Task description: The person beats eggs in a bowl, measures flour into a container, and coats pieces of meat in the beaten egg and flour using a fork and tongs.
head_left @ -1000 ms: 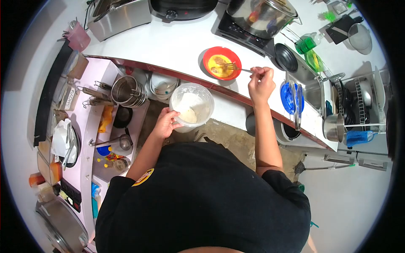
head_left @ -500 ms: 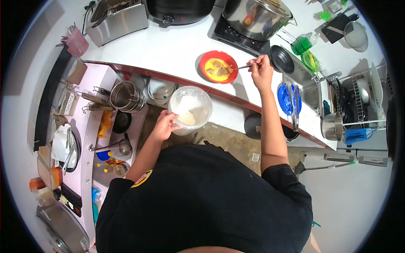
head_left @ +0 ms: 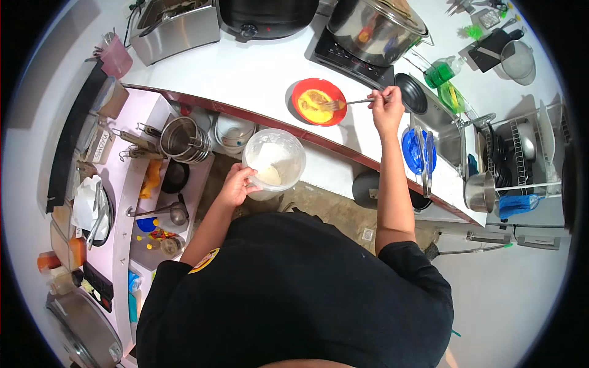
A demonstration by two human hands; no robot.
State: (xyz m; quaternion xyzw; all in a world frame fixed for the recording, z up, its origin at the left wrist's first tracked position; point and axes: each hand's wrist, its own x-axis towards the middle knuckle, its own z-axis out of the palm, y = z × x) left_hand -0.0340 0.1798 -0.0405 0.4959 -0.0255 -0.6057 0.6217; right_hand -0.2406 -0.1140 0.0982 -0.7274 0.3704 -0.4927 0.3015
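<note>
- Where the white counter (head_left: 202,80) runs toward the sink (head_left: 449,132), a red bowl (head_left: 298,104) sits near the front edge, holding a yellow liquid, probably beaten egg (head_left: 313,113), with paler brownish patches that are too small to identify.
- A metal fork (head_left: 359,101) slants into the bowl from the right, its tines in the yellow liquid.
- The right hand (head_left: 386,111) pinches the fork's handle between thumb and fingers, above the counter and to the right of the bowl.
- The left hand (head_left: 237,186) clasps the side of a translucent plastic tub (head_left: 294,153), held in front of the counter; its fingers on the far side are hidden.
- White powder (head_left: 269,175) lies in the bottom of the tub.
- Behind the bowl, a lidded stockpot (head_left: 368,37) stands on a black induction cooker (head_left: 343,61).
- Just right of the cooker is a round black pan (head_left: 410,93); nearer the front edge, metal tongs (head_left: 427,168) rest across a blue plate (head_left: 409,147).
- Farther left along the back stand a black cooking appliance (head_left: 267,15) and a stainless-steel deep fryer (head_left: 177,30).
- On the pale shelving (head_left: 132,202) at left, wire strainers (head_left: 178,138) lie nested, with a ladle (head_left: 178,213) below them.
</note>
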